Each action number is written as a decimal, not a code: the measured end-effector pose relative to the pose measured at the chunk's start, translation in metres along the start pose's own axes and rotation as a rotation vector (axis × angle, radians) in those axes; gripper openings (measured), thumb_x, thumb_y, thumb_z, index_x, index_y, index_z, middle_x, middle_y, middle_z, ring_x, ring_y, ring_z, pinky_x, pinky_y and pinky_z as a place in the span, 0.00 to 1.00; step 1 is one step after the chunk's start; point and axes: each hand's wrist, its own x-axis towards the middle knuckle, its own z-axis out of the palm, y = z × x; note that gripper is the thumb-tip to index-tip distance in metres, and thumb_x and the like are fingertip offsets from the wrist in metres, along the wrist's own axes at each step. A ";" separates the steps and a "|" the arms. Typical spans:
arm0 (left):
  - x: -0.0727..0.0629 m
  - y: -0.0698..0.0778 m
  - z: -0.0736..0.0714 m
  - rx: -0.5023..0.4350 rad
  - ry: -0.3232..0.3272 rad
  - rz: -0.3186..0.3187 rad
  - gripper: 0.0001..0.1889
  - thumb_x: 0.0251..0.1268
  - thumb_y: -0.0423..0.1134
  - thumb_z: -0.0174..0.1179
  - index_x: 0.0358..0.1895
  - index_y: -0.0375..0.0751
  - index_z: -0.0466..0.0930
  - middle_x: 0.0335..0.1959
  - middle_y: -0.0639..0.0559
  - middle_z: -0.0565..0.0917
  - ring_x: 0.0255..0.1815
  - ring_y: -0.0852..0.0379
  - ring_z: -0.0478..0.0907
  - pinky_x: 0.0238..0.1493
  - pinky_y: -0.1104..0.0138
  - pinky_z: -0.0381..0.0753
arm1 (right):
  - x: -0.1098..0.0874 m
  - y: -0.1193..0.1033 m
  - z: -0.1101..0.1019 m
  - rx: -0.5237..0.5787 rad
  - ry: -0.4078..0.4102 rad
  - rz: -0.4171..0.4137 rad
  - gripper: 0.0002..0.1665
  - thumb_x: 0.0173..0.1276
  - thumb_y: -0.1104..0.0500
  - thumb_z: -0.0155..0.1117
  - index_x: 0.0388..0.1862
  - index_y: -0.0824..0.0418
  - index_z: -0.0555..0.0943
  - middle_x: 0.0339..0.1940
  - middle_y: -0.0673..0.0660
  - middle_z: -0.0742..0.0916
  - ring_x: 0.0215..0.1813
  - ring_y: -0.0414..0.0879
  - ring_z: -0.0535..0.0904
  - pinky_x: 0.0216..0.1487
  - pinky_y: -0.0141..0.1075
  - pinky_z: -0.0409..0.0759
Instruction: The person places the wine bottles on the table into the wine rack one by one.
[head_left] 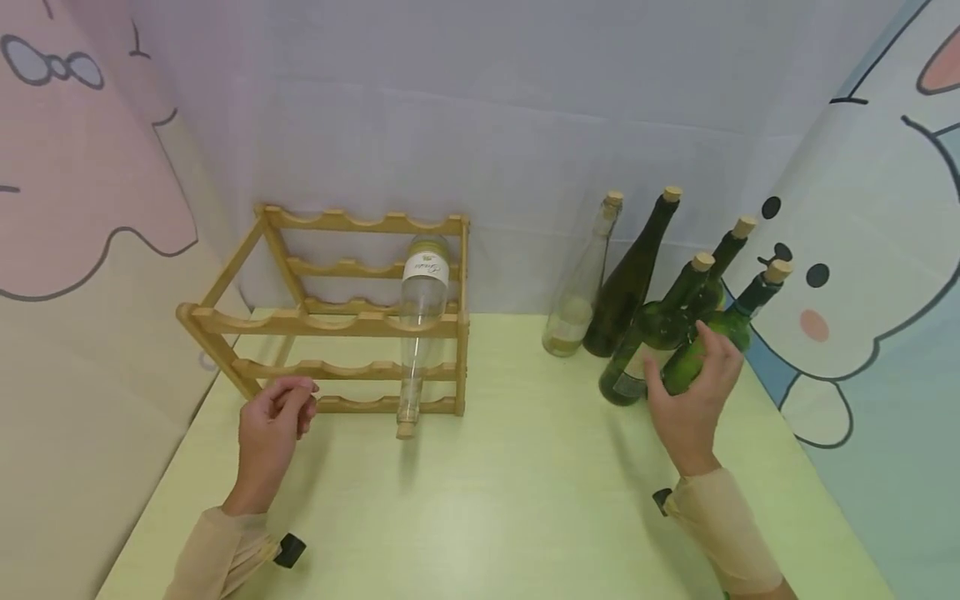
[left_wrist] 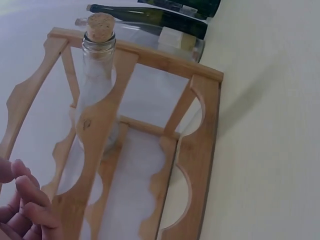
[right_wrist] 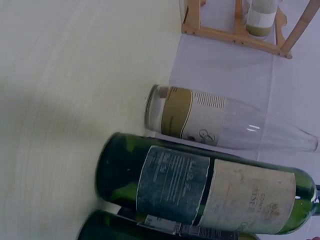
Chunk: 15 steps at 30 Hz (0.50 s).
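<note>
The right hand (head_left: 693, 400) is unclenched, thumb and fingers apart and gently bent, beside a bright green bottle (head_left: 738, 323) that stands just beyond its fingers; whether skin meets glass cannot be told. Left of that bottle, near the thumb, stands a green labelled bottle (head_left: 652, 333). The left hand (head_left: 276, 417) is loosely curled and holds nothing, near the front left of a rack (head_left: 367, 323).

Behind the front pair are a further green bottle (head_left: 726, 252), largely hidden, a slim dark bottle (head_left: 630, 287) and an upright clear bottle (head_left: 573, 308). Another clear bottle (head_left: 424, 296) lies at the rack's right end, its neck toward the person; its exact tier is hard to make out. In the right wrist view, the labelled bottle's neck is cut off and only a sliver of the hand shows; the left wrist view crops the left hand. Most label print is too blurred to read.

The rack is smooth, pale brown wood with scalloped rails. The bottles are glossy glass with speckled corks; the labelled one carries a dark label and a cream one. The desk (head_left: 517, 500) is pale and faintly grained, backed by creased white cloth (head_left: 510, 167).
</note>
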 end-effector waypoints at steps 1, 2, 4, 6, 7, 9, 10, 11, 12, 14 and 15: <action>0.000 0.003 -0.001 -0.026 0.033 0.013 0.11 0.83 0.35 0.59 0.42 0.29 0.84 0.24 0.49 0.82 0.20 0.59 0.72 0.22 0.73 0.72 | 0.002 0.003 -0.002 -0.011 -0.005 -0.002 0.44 0.60 0.66 0.78 0.75 0.69 0.71 0.64 0.77 0.72 0.67 0.57 0.66 0.65 0.33 0.62; -0.001 0.007 -0.002 -0.050 0.060 0.029 0.11 0.83 0.34 0.59 0.41 0.28 0.83 0.23 0.49 0.81 0.20 0.59 0.71 0.21 0.73 0.71 | 0.003 0.004 -0.004 -0.018 -0.013 -0.002 0.45 0.60 0.66 0.79 0.76 0.69 0.71 0.66 0.77 0.72 0.68 0.59 0.66 0.65 0.33 0.63; -0.001 0.014 -0.004 -0.086 0.091 0.075 0.12 0.82 0.33 0.59 0.40 0.26 0.83 0.23 0.48 0.80 0.20 0.58 0.70 0.21 0.73 0.70 | 0.005 0.007 -0.007 -0.013 -0.040 0.011 0.46 0.61 0.65 0.79 0.77 0.68 0.70 0.67 0.76 0.72 0.69 0.61 0.67 0.66 0.33 0.64; 0.000 0.021 -0.004 -0.118 0.100 0.126 0.13 0.83 0.32 0.58 0.40 0.22 0.82 0.23 0.48 0.79 0.21 0.57 0.70 0.22 0.73 0.70 | 0.005 0.009 -0.007 -0.010 -0.068 0.035 0.47 0.62 0.64 0.80 0.78 0.68 0.69 0.68 0.75 0.72 0.69 0.64 0.68 0.68 0.34 0.66; 0.000 0.024 -0.004 -0.123 0.100 0.152 0.14 0.83 0.32 0.58 0.40 0.21 0.81 0.22 0.48 0.79 0.21 0.57 0.69 0.22 0.73 0.70 | 0.005 0.010 -0.008 -0.014 -0.086 0.047 0.47 0.63 0.64 0.80 0.78 0.69 0.69 0.69 0.75 0.72 0.70 0.64 0.68 0.70 0.36 0.66; -0.001 0.030 -0.003 -0.138 0.090 0.189 0.14 0.83 0.33 0.58 0.39 0.20 0.80 0.22 0.47 0.78 0.21 0.56 0.69 0.22 0.72 0.69 | 0.004 0.011 -0.007 -0.022 -0.112 0.076 0.48 0.63 0.63 0.80 0.78 0.69 0.68 0.71 0.73 0.73 0.72 0.64 0.68 0.74 0.41 0.66; -0.001 0.032 -0.002 -0.149 0.083 0.198 0.15 0.83 0.32 0.58 0.40 0.19 0.80 0.22 0.47 0.77 0.21 0.56 0.69 0.22 0.72 0.69 | 0.003 0.012 -0.006 -0.032 -0.123 0.087 0.48 0.63 0.63 0.80 0.79 0.69 0.68 0.72 0.73 0.73 0.72 0.64 0.68 0.75 0.44 0.66; -0.001 0.034 -0.002 -0.161 0.076 0.202 0.15 0.83 0.32 0.59 0.39 0.19 0.80 0.22 0.47 0.77 0.21 0.56 0.69 0.21 0.72 0.69 | 0.001 0.012 -0.006 -0.042 -0.131 0.097 0.49 0.63 0.62 0.80 0.79 0.69 0.67 0.73 0.72 0.73 0.74 0.64 0.68 0.75 0.46 0.66; -0.001 0.036 -0.001 -0.163 0.070 0.205 0.15 0.83 0.32 0.59 0.39 0.18 0.80 0.22 0.47 0.77 0.21 0.56 0.68 0.21 0.72 0.69 | 0.000 0.012 -0.005 -0.046 -0.136 0.104 0.49 0.63 0.63 0.80 0.80 0.69 0.67 0.74 0.71 0.73 0.75 0.64 0.68 0.76 0.48 0.67; -0.002 0.039 0.001 -0.162 0.056 0.207 0.15 0.83 0.32 0.58 0.39 0.18 0.80 0.22 0.47 0.77 0.21 0.55 0.68 0.21 0.71 0.69 | -0.001 0.011 -0.002 -0.058 -0.137 0.117 0.51 0.63 0.63 0.81 0.81 0.69 0.66 0.77 0.69 0.73 0.77 0.63 0.67 0.75 0.51 0.68; -0.002 0.041 0.001 -0.158 0.050 0.207 0.15 0.83 0.32 0.58 0.40 0.18 0.80 0.22 0.47 0.77 0.21 0.55 0.68 0.21 0.71 0.69 | -0.002 0.011 -0.001 -0.064 -0.135 0.119 0.52 0.62 0.63 0.82 0.81 0.68 0.66 0.77 0.69 0.72 0.77 0.64 0.67 0.75 0.53 0.68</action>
